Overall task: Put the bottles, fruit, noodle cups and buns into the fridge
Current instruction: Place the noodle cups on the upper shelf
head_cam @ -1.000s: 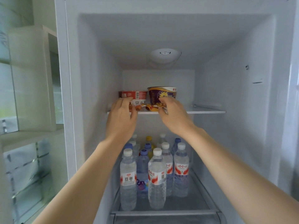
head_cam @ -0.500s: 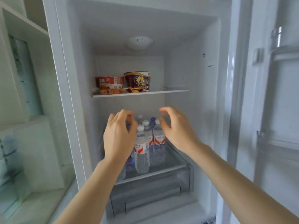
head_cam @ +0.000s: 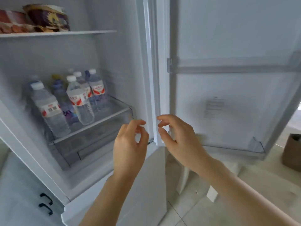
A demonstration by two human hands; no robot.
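Cabinet handles (head_cam: 46, 203): two black pulls on a pale door at the lower left, just beside the fridge's outer edge.
Upper shelf (head_cam: 65, 33): carries the red noodle cup (head_cam: 9, 17) at the far left and the purple noodle cup (head_cam: 48, 16) just beside it; small orange-brown items, blurred, lie along the shelf front before the cups; whether these are buns or fruit cannot be told.
Lower shelf (head_cam: 104, 117): clear-fronted; holds the bottles (head_cam: 79, 98), standing upright in a close cluster; most have white caps and red-and-white labels; a few behind have blue caps.
Left hand (head_cam: 130, 144): raised in front of the fridge's right edge; fingers loosely curled, thumb near the fingertips; holds nothing.
Right hand (head_cam: 177, 137): just beside the left hand, apart from it; fingers loosely curled; holds nothing; positioned before the door's inner edge.
Fridge door (head_cam: 236, 95): swung open to the right; a rail crosses its inner face; a printed label sits below the rail.
Brown container (head_cam: 292, 151): stands on the tiled floor at the far right.
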